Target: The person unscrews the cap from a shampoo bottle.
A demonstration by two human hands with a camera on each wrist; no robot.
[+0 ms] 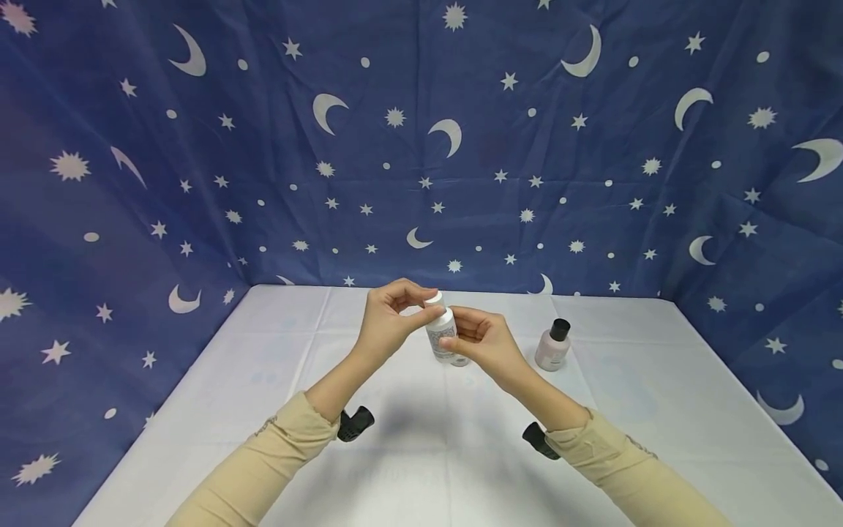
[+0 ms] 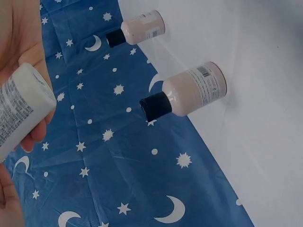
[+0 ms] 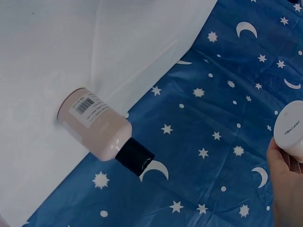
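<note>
Above the white table, a small white bottle (image 1: 441, 340) with grey printing is held up between both hands. My left hand (image 1: 394, 322) pinches its white cap (image 1: 435, 298) between thumb and fingers; whether the cap is loose from the neck I cannot tell. My right hand (image 1: 486, 340) grips the bottle's body, thumb on the near side. Dense print on the white bottle (image 2: 21, 109) shows in the left wrist view. From the right wrist, its round base (image 3: 289, 126) faces the camera, with part of the right hand (image 3: 286, 189) below it.
A pale pink bottle (image 1: 552, 350) with a black cap stands on the table (image 1: 626, 395) to the right. Another pink bottle (image 1: 459, 361) is mostly hidden behind the held one. Dark blue cloth (image 1: 395, 161) with moons and stars hangs behind and at both sides.
</note>
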